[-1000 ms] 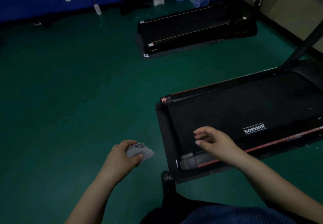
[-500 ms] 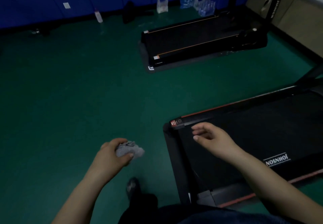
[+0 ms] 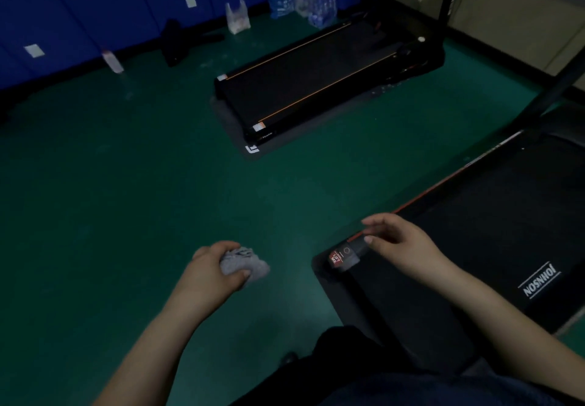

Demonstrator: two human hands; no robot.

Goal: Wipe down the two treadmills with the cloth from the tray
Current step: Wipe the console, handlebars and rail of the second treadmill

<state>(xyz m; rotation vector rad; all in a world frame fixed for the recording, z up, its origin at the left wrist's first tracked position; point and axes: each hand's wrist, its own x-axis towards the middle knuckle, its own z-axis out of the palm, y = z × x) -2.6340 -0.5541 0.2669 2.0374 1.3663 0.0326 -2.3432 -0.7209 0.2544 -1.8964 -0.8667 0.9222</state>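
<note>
Two treadmills lie on the floor. Left hand [image 3: 210, 274] grips the bunched cloth [image 3: 243, 264] over bare floor, left of the near treadmill [image 3: 474, 231]. Right hand [image 3: 402, 245], fingers loosely curled, holds nothing above that deck's corner. Far treadmill [image 3: 316, 79] lies well ahead, its long axis running diagonally.

Both forearms are bare from elbow to wrist, with no sleeve, watch or ring showing on the left hand [image 3: 210, 274] or the right hand [image 3: 403, 245]. At six o'clock, dark trousers [image 3: 342, 370] and a blue-grey garment [image 3: 443, 391] fill the lower edge.
</note>
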